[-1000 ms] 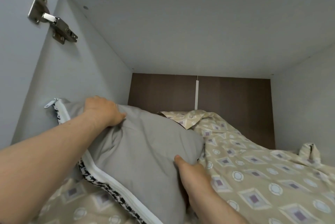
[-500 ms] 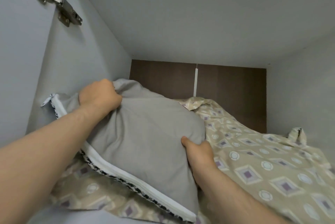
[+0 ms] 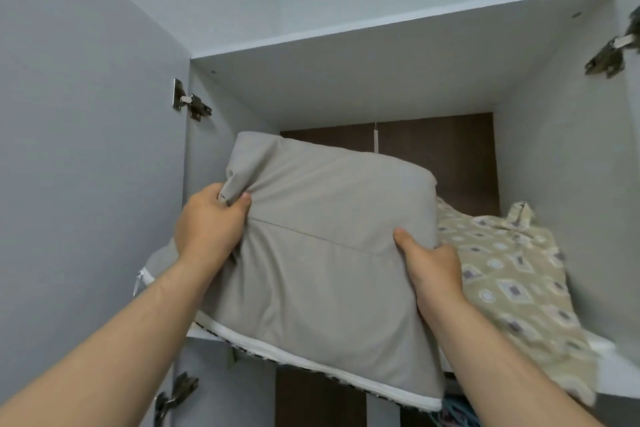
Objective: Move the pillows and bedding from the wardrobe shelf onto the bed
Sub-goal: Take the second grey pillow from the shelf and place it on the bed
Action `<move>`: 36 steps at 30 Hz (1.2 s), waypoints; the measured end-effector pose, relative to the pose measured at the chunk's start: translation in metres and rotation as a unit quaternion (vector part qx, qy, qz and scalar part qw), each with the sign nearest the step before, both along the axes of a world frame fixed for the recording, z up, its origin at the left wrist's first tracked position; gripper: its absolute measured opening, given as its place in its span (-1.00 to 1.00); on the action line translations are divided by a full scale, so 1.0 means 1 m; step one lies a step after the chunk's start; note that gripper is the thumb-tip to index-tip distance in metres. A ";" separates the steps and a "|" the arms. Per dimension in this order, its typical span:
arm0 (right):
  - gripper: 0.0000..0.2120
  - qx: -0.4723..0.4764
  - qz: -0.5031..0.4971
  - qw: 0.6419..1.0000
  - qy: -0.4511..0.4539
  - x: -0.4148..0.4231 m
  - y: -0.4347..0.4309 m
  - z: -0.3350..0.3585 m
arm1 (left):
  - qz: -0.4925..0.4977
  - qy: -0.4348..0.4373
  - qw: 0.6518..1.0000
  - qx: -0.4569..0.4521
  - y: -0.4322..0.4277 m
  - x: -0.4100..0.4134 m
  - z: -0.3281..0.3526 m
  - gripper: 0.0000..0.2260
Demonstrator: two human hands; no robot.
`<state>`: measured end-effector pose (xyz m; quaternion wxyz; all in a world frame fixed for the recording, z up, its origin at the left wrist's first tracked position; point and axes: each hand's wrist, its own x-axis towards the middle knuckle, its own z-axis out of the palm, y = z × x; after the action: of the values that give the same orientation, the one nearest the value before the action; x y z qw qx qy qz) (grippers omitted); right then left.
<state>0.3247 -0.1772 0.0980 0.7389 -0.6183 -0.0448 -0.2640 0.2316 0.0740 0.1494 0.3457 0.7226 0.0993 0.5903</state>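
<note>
Left hand (image 3: 207,229) pinching grey pillow (image 3: 322,253) corner | right hand (image 3: 433,264) clamped on its side | patterned bedding (image 3: 512,274) beside

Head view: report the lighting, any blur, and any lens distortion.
Head view: soft, even light with no glare; the shelf recess darkens toward its brown back panel. The grey pillow and both hands, left hand and right hand, look sharp; the patterned bedding smears at its lower right edge. The wide-angle lens bends the wardrobe's straight edges near the frame corners.
</note>
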 end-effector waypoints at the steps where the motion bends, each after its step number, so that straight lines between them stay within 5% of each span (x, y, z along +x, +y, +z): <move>1: -0.23 0.009 0.002 1.000 -0.008 -0.011 -0.007 -0.003 | -0.013 -0.010 1.000 -0.010 -0.007 -0.016 -0.006 -0.78; 7: -0.56 0.049 0.038 0.996 -0.070 -0.109 -0.046 -0.038 | -0.037 -0.021 0.998 -0.047 -0.059 -0.152 -0.049 -0.80; 11: -0.59 0.067 0.079 0.988 -0.113 -0.186 -0.037 -0.052 | 0.001 -0.009 0.999 -0.049 -0.071 -0.261 -0.065 -0.93; 21: -0.69 0.100 0.239 0.952 -0.164 -0.397 0.049 -0.029 | 0.107 -0.068 0.986 -0.107 -0.056 -0.549 -0.047 -0.49; 24: -0.75 0.102 0.271 0.941 -0.178 -0.468 0.080 -0.028 | 0.091 -0.069 0.987 -0.112 -0.043 -0.639 -0.050 -0.73; 28: -0.77 0.090 0.338 0.917 -0.192 -0.569 0.139 -0.032 | 0.129 -0.109 0.970 -0.175 -0.018 -0.760 -0.062 -0.63; 34: -0.74 0.055 0.469 0.860 -0.194 -0.713 0.223 -0.040 | 0.229 -0.136 0.939 -0.219 -0.002 -0.924 -0.086 -0.90; 36: -0.75 0.048 0.506 0.838 -0.201 -0.756 0.251 -0.042 | 0.270 -0.151 0.923 -0.228 0.000 -0.971 -0.096 -0.80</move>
<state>-0.4316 0.0737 0.0563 0.7731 -0.4069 -0.4858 0.0262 -0.7399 0.0741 0.0537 0.3393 0.4719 0.3694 0.7250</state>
